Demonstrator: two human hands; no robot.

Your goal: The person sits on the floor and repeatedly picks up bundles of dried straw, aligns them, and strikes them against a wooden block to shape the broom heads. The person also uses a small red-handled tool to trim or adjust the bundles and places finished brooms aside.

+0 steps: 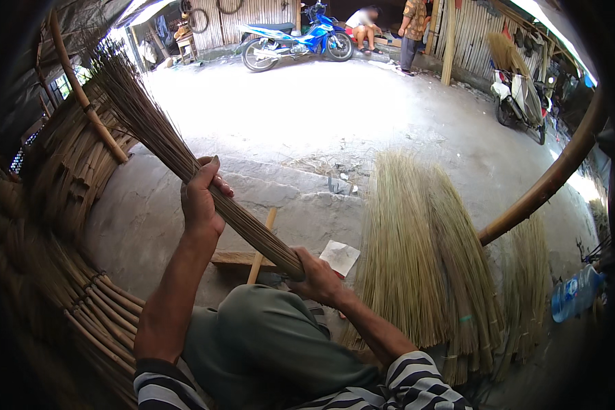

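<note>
A long bundle of thin brown stalks (158, 126) slants across in front of me, its bushy tips at the upper left and its even, cut-looking end low by my knee. My left hand (203, 198) is wrapped round the bundle's middle, thumb on top. Close to the lower end, my right hand (316, 275) grips the same bundle, its fingers partly hidden behind the stalks. Beneath the bundle a wooden block (234, 260) lies on the floor, with a thin wooden stick (262, 244) across it. A white piece of paper (339, 257) lies just beyond my right hand.
Large sheaves of pale green stalks (417, 260) lie to my right, near a bamboo pole (547, 191) and a clear plastic bottle (575, 294). Several finished-looking brooms with cane handles (109, 311) lie left. A blue motorcycle (297, 37) and two people (414, 27) are farther off.
</note>
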